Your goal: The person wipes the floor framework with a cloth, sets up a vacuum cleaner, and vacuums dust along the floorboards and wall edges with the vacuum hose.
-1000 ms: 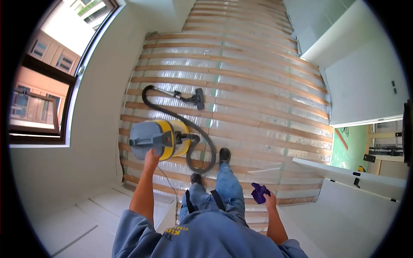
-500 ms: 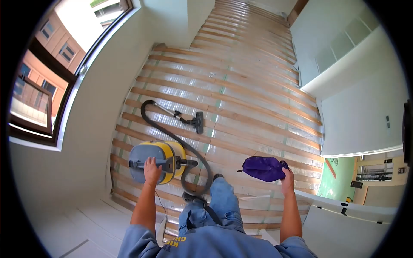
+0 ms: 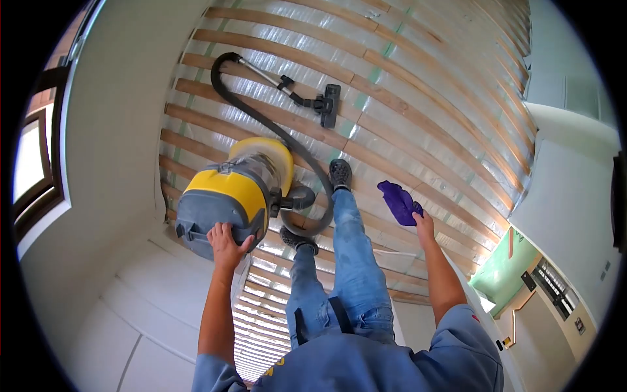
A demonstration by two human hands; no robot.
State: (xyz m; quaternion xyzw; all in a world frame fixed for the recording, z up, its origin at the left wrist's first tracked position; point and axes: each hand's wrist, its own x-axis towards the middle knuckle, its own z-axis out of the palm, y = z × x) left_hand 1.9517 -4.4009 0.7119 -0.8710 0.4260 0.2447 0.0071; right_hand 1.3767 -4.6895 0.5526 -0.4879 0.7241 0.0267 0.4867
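A wet-dry vacuum cleaner (image 3: 225,206) with a grey top and yellow bands leans at the left, its top tipped toward me. My left hand (image 3: 228,247) is closed on the grey top at its near edge, though the palm side is hidden. The black hose (image 3: 261,117) curves from the vacuum's side around to a metal tube and a black floor nozzle (image 3: 330,106) lying on the battens. Off to the right, my right hand (image 3: 423,225) grips one end of a purple cloth bag (image 3: 398,201), which hangs in the air, slack and crumpled.
Wooden battens (image 3: 385,91) run across the floor over shiny foil sheeting. My shoes (image 3: 340,174) stand among them beside the hose. A window (image 3: 40,157) is set in the left wall. At the right, a doorway shows a green floor (image 3: 506,264).
The vacuum has tipped toward me and appears larger, with my left hand at its near edge. The purple bag has moved and looks narrower. My view has turned and shifted.
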